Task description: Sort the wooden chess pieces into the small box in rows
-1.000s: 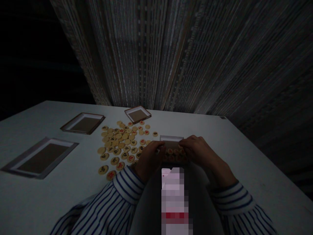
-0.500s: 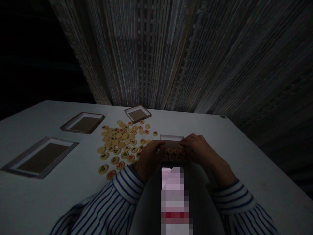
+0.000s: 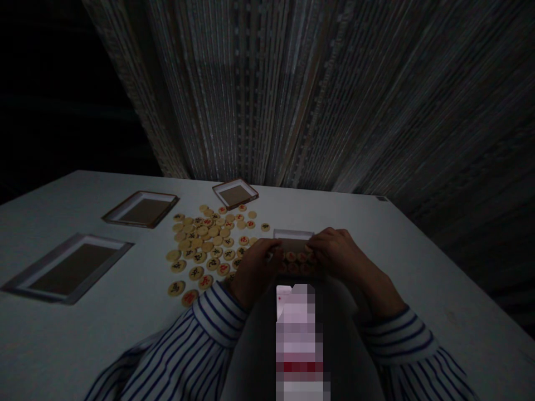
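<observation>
A shallow box (image 3: 293, 233) with a light rim stands in front of me, with rows of round Chinese chess pieces (image 3: 301, 257) in its near part, their red characters facing up. My left hand (image 3: 258, 266) is closed at the box's left side, its fingers curled and partly hidden. At the right side, the fingers of my right hand (image 3: 339, 249) are pressed together over the box's edge, and what they pinch is too dark to make out. Left of my left hand, many loose Chinese chess pieces (image 3: 213, 264) lie spread, some face up in red or black, others blank side up.
Three more shallow trays lie on the white table (image 3: 397, 250): a grey-rimmed one (image 3: 125, 245) at left, a brown-rimmed one (image 3: 144, 226) behind it, and another (image 3: 228, 207) at the back. A lit, blurred-out screen (image 3: 285, 292) is below my hands. A string curtain (image 3: 267, 100) hangs behind.
Both hands keep nearly the same place at the box. Nothing else has visibly moved, apart from a slight change on the lit screen.
</observation>
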Available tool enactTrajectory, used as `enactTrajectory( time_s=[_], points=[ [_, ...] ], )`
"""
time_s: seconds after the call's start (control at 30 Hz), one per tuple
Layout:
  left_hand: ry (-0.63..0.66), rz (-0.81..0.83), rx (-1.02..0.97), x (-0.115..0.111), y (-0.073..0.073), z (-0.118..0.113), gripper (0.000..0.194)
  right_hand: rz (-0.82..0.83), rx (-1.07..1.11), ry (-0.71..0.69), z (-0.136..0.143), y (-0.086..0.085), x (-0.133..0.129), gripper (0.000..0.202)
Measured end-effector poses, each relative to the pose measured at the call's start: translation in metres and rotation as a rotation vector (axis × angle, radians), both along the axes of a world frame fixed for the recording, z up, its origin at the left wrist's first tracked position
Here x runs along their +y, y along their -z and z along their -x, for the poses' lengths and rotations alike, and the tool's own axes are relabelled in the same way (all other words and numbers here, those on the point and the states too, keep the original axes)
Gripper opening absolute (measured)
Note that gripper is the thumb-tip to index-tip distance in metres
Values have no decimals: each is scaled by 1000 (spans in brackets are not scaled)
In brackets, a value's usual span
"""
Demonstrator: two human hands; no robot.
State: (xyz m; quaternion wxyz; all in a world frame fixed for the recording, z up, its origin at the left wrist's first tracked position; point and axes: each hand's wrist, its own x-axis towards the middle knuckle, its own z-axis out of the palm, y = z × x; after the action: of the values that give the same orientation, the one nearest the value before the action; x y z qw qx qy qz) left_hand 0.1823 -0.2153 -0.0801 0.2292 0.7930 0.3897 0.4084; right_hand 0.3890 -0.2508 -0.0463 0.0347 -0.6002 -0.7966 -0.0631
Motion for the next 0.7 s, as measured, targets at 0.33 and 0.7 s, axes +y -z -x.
enactTrajectory(
  time_s=[0.33, 0.7],
  points=[
    [3, -2, -10, 0, 0, 0, 15, -3, 21, 1, 1, -4, -2, 21],
    [4, 1, 4, 0, -3, 1, 14, -5, -22, -19, 6, -8, -15, 15]
  ],
)
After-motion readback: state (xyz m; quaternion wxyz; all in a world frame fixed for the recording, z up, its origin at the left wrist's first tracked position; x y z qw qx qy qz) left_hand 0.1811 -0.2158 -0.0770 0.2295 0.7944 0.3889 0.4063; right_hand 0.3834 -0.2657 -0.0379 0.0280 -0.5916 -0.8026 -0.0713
